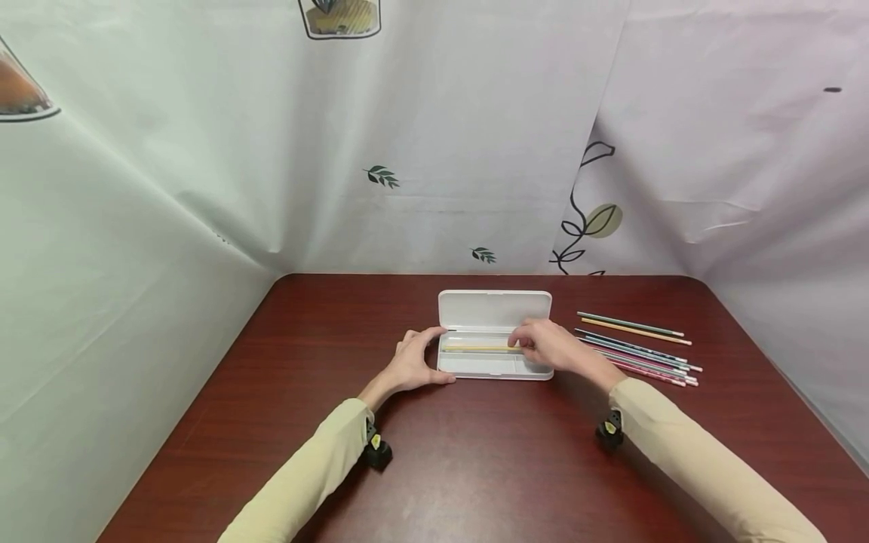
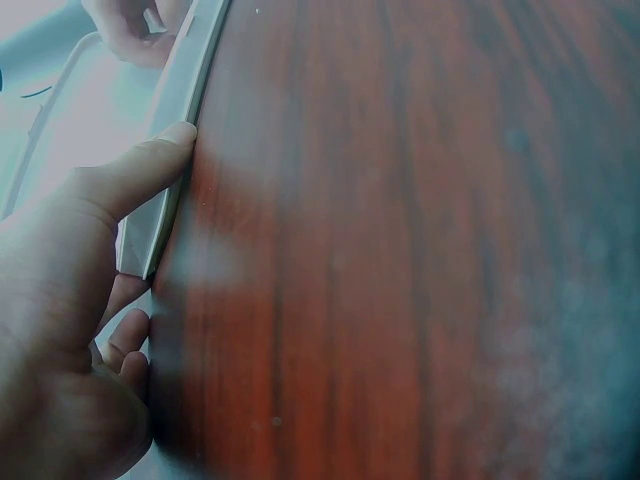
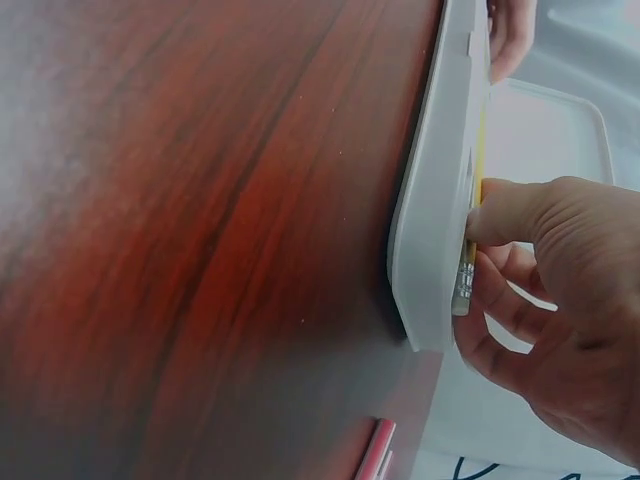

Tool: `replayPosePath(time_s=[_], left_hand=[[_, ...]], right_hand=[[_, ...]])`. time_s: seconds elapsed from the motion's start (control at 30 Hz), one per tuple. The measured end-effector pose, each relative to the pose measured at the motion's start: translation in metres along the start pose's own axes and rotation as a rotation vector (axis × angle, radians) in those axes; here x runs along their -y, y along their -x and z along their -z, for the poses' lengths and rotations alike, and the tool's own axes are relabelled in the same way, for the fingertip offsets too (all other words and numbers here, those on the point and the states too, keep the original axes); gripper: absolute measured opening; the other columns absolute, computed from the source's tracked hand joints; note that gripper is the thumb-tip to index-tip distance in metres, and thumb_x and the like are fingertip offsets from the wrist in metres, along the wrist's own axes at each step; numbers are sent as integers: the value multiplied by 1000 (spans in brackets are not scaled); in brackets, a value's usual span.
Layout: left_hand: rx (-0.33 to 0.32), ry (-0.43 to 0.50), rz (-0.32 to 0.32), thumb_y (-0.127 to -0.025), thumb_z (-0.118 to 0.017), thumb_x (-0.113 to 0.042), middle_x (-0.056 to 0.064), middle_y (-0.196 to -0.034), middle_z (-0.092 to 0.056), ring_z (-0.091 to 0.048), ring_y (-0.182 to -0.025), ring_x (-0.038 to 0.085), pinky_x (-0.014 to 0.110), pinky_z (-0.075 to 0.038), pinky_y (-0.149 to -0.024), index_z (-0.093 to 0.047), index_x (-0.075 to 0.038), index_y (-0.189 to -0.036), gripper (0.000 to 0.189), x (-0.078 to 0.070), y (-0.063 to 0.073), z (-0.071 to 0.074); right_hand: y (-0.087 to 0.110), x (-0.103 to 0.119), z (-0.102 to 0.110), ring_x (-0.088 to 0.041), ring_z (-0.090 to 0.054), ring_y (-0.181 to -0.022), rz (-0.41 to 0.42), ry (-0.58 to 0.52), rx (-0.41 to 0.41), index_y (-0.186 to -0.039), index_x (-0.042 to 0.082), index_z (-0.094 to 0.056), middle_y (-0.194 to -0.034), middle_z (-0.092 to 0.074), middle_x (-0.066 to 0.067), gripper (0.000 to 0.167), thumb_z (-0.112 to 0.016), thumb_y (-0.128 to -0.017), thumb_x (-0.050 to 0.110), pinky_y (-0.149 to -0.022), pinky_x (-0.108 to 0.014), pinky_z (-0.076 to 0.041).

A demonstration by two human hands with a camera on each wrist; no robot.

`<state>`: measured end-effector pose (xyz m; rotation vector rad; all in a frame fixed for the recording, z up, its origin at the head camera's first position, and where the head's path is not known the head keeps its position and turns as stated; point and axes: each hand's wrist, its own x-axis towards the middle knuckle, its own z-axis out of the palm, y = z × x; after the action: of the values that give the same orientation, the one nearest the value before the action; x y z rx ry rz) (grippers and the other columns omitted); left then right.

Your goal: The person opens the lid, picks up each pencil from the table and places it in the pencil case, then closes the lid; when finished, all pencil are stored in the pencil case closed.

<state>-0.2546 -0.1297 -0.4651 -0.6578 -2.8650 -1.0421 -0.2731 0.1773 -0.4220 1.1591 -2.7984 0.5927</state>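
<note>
A white pencil case (image 1: 475,368) lies with its lid (image 1: 485,309) raised at the back. My left hand (image 1: 410,363) holds the case's left end between thumb and fingers; in the left wrist view the thumb (image 2: 150,170) presses on the front wall. With thumb and fingertips, my right hand (image 1: 546,345) pinches a yellow pencil (image 1: 478,348) near its eraser end, inside the long rear compartment. In the right wrist view the pencil's metal band (image 3: 466,275) and eraser show beside those fingers. Part of the case's right side is hidden beneath that hand.
Several pencils (image 1: 634,354) in assorted colours lie on the dark red-brown table (image 1: 434,460), right of the case, erasers pointing right. A divider splits off a small front-right compartment (image 1: 532,368). White patterned cloth (image 1: 441,136) hangs behind and at the sides.
</note>
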Motion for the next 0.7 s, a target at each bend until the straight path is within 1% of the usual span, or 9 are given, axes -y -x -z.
replayPosePath(time_s=[0.2,0.43,0.53,0.7], left_hand=[[10,-3,3,-67,-92,-35,8,-123,-61,-45,-113,27,45,-31,-97,-51,-13,-144,90,1,-1,0],[-4,-7,-10,-67,-93,-36,7,-124,-61,-45,-111,25,46,-31,-97,-51,-13,-143,90,1,-2,-1],[0,-9,-9,-67,-93,-35,7,-124,-61,-45,-112,26,46,-31,-97,-51,-13,-143,90,1,-2,-1],[0,-6,-2,-67,-93,-35,7,-121,-61,-45,-111,25,45,-31,-96,-52,-13,-143,90,2,-1,-1]], right_hand=[[-1,0,0,-13,-56,-74,8,8,11,-94,9,-75,-85,-61,-1,21,-69,-81,-7,-66,-31,-48],[1,-2,3,-16,-61,-76,10,-23,-8,-93,6,-74,-89,-64,-2,17,-68,-82,-7,-68,-34,-51],[6,-5,7,-17,-61,-76,0,-44,-40,-94,4,-74,-89,-65,-3,17,-69,-82,-7,-68,-35,-51],[25,-15,22,-18,-56,-73,-4,-54,-151,-96,2,-73,-87,-65,-3,17,-70,-82,-8,-66,-35,-48]])
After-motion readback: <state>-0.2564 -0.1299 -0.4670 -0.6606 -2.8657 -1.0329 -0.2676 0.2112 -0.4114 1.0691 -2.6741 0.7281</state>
